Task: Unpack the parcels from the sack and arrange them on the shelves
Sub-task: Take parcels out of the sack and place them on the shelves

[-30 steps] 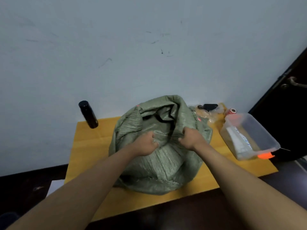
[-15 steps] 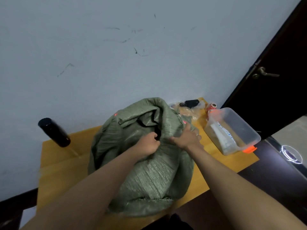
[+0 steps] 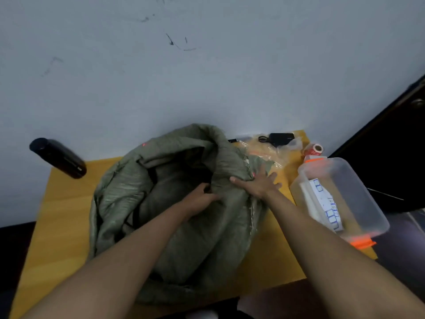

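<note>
The green woven sack [image 3: 184, 217] slumps in the middle of the yellow bench [image 3: 62, 215], its rolled mouth facing the wall edge and gaping onto a dark hollow; no parcel can be made out inside, and no shelves are in view. The step in hand looks like opening the mouth wide enough to reach in. To do it well, the near lip should be folded down and outward, not tugged up, so the limp cloth stays collapsed around the load and does not drag the sack toward the front edge. One hand ought to pin the cloth while the other parts the rim, and the opening should be made broad before anything is lifted, since a snagged parcel would pull the whole sack along.

The left hand [image 3: 202, 196] reaches in over the near lip, its fingers curled down around a fold of the rim and pinching it. The right hand [image 3: 257, 184] lies flat on the sack's right shoulder, fingers spread and straight, pressing the cloth down without gripping. Both forearms stretch in from the front edge, converging on the mouth.

Toward the right edge sits a clear plastic tub [image 3: 358, 194] with orange clips; a crinkled clear bag [image 3: 264, 153] lies at the far right corner. A dark bottle [image 3: 58, 157] stands at the far left corner
</note>
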